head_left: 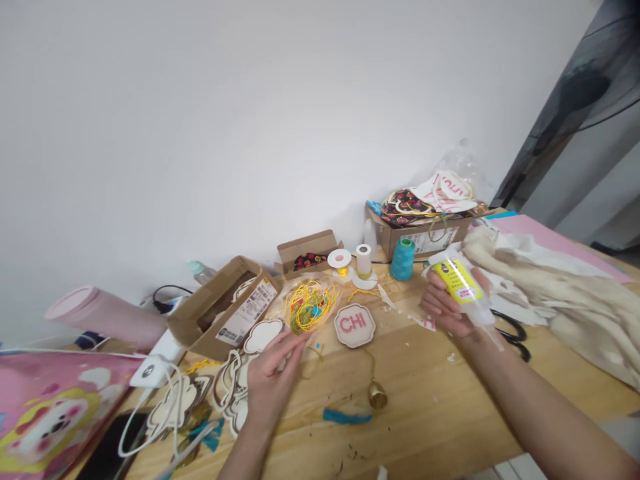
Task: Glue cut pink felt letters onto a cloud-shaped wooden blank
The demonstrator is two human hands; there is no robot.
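My right hand (443, 307) is closed around a clear glue bottle (457, 283) with a yellow label. The bottle is tilted, its thin nozzle angled down over my forearm. My left hand (275, 363) has its fingers stretched out at the near edge of a plastic bag of tangled yellow and green cords (310, 307); nothing can be made out in it. Between the hands lies a pale plaque (355, 325) with pink letters "CHI". A brass bell (377, 395) hangs off its lower side on a cord, and a teal tassel (347, 417) lies nearer to me.
Wooden cut-outs (235, 387) lie left of my left hand, by an open cardboard box (225, 307). Spools and a teal thread cone (403, 260) stand at the back, near a filled box (425, 237). Black scissors (515, 333) and cream cloth (555, 273) are on the right.
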